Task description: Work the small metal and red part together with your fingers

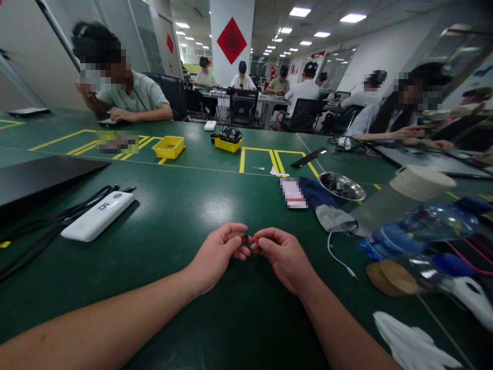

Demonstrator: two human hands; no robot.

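Observation:
Both hands meet over the green table [215, 195], near its front middle. My left hand [219, 254] pinches a small black and red piece [244, 238] between thumb and fingers. Close beside it, my right hand [285, 257] has its thumb and forefinger closed on a small orange-red piece [256, 239]. The two pieces almost touch; whether they are joined I cannot tell. Both are too small to name by kind.
A white power bank [98, 216] with black cables lies left. Yellow trays [169, 148] stand farther back. To the right are a metal bowl [342, 186], a dark blue and grey pouch [327, 205], a white cable [339, 257], bottles [419, 226] and tissue [414, 339]. Other people sit around.

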